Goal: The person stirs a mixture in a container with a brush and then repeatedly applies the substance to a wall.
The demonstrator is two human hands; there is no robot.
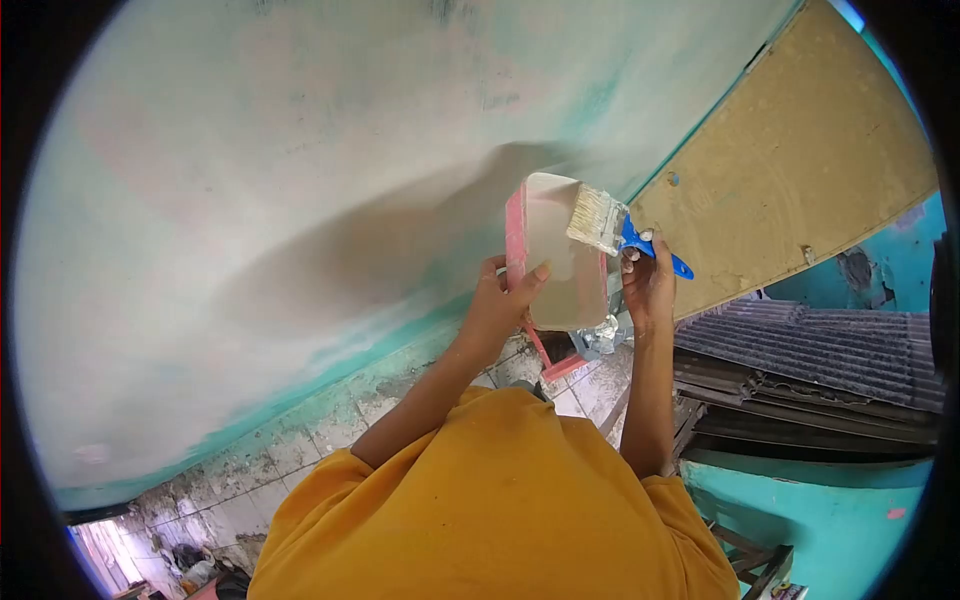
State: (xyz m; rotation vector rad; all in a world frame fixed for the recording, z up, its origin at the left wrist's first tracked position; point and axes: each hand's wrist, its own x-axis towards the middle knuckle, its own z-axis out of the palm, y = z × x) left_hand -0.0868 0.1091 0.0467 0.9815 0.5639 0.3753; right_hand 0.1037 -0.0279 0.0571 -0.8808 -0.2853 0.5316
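My left hand (503,302) grips a pink-sided paint tray (516,235) by its left edge, thumb over the rim. Whitish paint coats the inside of the tray. In my right hand (648,280) is a paintbrush (598,218) with a blue handle, its wide bristles caked with pale paint and lying over the tray's upper right edge. Paint spots mark the right fingertips. Both hands are raised in front of the wall (300,180), which is patchy white over turquoise.
A tan board (790,160) leans at the right. Below it lie stacked corrugated sheets (810,345) above a turquoise surface (840,520). Dirty tiles (270,470) run along the foot of the wall. A red-pink object (565,368) is on the floor below the tray.
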